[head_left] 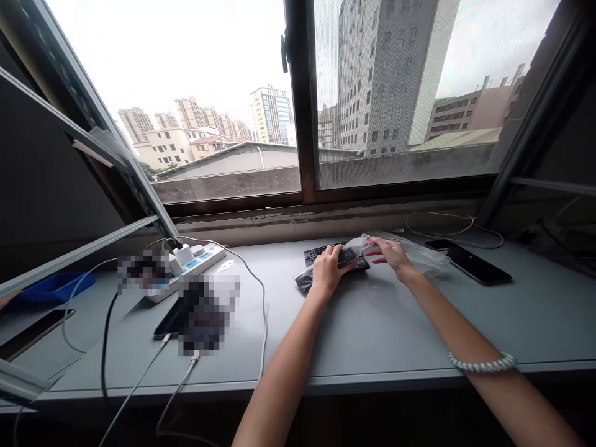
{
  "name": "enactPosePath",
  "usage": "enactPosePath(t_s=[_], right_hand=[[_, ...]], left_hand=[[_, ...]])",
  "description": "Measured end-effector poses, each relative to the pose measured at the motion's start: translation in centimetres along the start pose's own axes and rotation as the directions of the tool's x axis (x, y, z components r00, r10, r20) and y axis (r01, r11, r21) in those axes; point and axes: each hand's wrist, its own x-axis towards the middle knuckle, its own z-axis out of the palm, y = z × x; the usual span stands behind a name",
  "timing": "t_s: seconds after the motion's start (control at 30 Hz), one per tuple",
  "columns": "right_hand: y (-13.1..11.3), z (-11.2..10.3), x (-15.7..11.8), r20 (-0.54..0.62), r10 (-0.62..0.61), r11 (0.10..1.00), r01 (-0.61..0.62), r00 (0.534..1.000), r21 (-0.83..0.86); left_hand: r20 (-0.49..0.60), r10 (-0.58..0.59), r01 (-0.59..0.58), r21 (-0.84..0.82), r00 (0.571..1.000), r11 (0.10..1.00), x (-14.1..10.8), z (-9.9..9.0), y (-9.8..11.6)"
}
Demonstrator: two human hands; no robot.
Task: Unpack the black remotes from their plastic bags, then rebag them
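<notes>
Near the back of the grey desk, my left hand (326,272) is closed over a black remote control (361,264), pressing it down with fingers bent and thumb along it. Part of this remote, at its left end, is covered by clear plastic. Another black remote control (315,253) lies just behind, its buttons facing up, partly hidden by my left hand. To the right, my right hand (392,256) has its fingers on a clear plastic bag (358,243), which stretches over the remotes and trails behind my wrist. The exact pinch is partly hidden by the film.
A black phone (479,266) and a white cable (488,234) lie on the right. Leftward are a white power strip (205,259) with plugs, a dark device (168,320) beside a blurred patch, several cables, another phone (35,332) and a blue tray (58,287). Metal frames flank the desk.
</notes>
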Motion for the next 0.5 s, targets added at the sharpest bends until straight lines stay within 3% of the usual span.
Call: enactPosePath(t_s=[0.2,0.3,0.4,0.5], right_hand=[[0.5,-0.1,-0.2,0.168,0.058,0.998,-0.050,0.984,-0.046],[1.0,0.0,-0.4,0.260,-0.012,0.996,0.033,0.965,-0.077],[1.4,-0.1,-0.1,0.250,-0.080,0.985,0.116,0.965,-0.131],[1.6,-0.4,0.4,0.221,-0.062,0.976,0.106,0.973,-0.191]], left_hand=[[0.012,0.032,-0.033,0.058,0.999,0.998,-0.2,0.0,-0.2],[0.014,0.065,-0.066,0.081,0.998,0.995,-0.3,-0.1,-0.1],[0.014,0.124,-0.124,0.110,0.992,0.986,-0.4,-0.2,0.3],[-0.003,0.192,-0.190,0.149,0.981,0.970,-0.3,-0.4,0.8]])
